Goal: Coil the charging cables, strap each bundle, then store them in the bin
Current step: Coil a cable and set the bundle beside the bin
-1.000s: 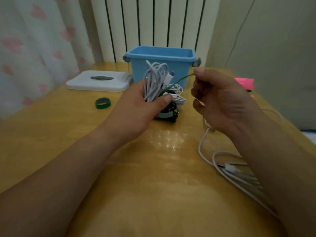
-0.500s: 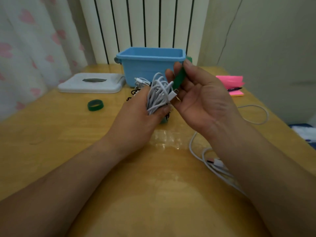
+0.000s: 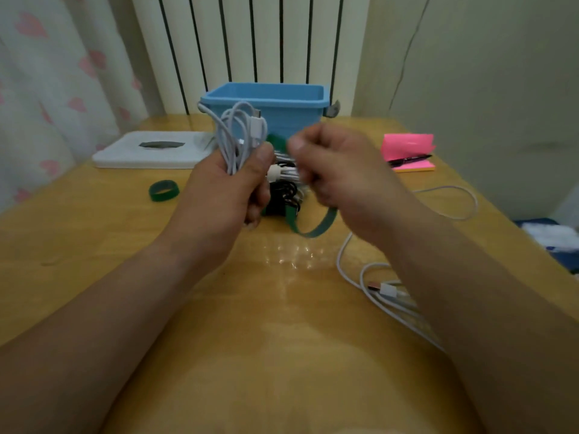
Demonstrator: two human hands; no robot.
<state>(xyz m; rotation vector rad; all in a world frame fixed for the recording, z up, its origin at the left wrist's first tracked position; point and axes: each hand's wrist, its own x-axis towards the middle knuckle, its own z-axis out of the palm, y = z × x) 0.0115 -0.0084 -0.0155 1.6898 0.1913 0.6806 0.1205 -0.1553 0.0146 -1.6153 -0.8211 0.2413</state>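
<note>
White coil: left hand grips it.
Green strap: right hand pinches one end.
Risk: slack wrap, coil may spring apart.

Single view, worn on the head. Pointed forward and down across the table. The left hand and right hand are caught close, mid-frame; forearms enter from the bottom edge. Farther back the bin and radiator are taken in. Edges are bent by the wide lens.

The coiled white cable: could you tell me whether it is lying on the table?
No, the left hand grips the coiled white cable and holds it up off the table.
</note>
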